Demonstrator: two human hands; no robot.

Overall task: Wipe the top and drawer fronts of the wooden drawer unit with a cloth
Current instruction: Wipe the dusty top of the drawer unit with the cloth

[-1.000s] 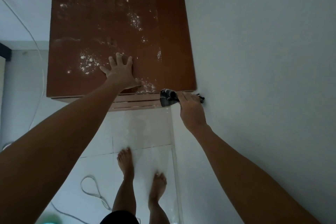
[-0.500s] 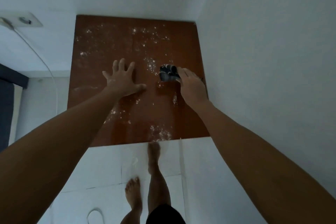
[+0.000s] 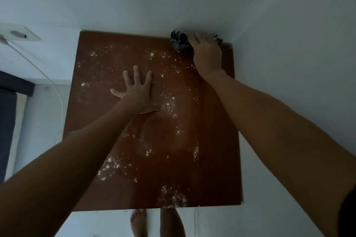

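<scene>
The reddish-brown top of the wooden drawer unit (image 3: 154, 140) fills the middle of the view, speckled with white powder in several patches. My left hand (image 3: 137, 90) lies flat on the top near its centre, fingers spread, holding nothing. My right hand (image 3: 207, 54) presses a dark grey cloth (image 3: 178, 41) onto the far right corner of the top, against the back wall. The drawer fronts are hidden below the front edge.
White walls (image 3: 289, 44) close in behind and to the right of the unit. A wall socket (image 3: 18, 34) with a white cable (image 3: 57, 94) sits at the left. A dark piece of furniture (image 3: 7, 121) stands at the far left. My bare feet (image 3: 138, 221) are on pale floor tiles.
My right hand has slid the cloth from the front right edge across the top to the far right corner. My left hand stayed flat on the top. I stepped closer.
</scene>
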